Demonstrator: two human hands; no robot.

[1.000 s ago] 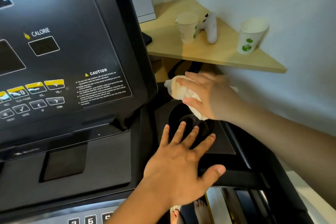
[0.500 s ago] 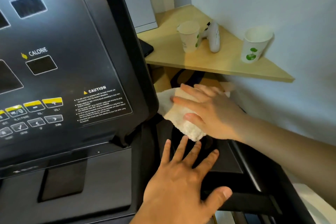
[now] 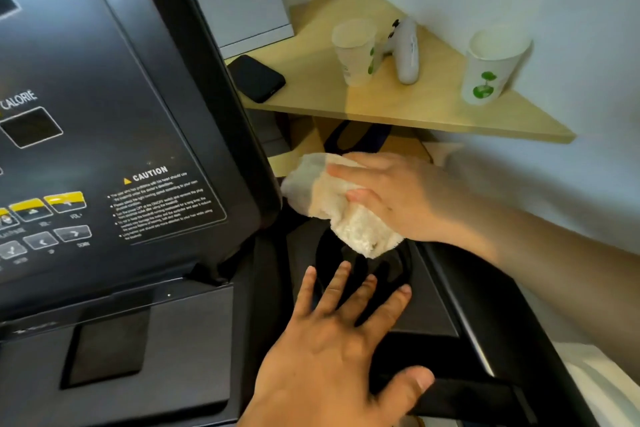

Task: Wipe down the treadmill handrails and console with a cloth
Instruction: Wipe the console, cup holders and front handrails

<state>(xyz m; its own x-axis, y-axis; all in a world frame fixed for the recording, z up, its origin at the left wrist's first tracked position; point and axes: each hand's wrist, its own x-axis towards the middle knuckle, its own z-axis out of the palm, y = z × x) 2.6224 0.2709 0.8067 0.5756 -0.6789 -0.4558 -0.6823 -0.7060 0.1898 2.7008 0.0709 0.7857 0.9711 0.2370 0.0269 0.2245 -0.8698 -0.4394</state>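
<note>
Far left: console panel, tilted back, covered in display windows, yellow keys and a CAUTION label, with its thick black right edge running from upper left down to lower right. Lower centre: left hand, flat and spread, fingers straight, resting on the black tray beside the cup holder, holding nothing. Just above: cloth, pale and bunched, held by the right hand with fingers laid over the top and thumb curled under, one corner touching or very nearly touching the panel's right edge, the lower end hanging over the cup holder. Long axis of that edge: steeply diagonal, away and to the left from the grip. Nearer hand for the edge: the right, already against it; the left well below and idle. Likely next: a stroke up or down along the frame, following its slant. Further right, on the wooden shelf: dark phone, two paper cups, white controller, all well apart from the wiping.
</note>
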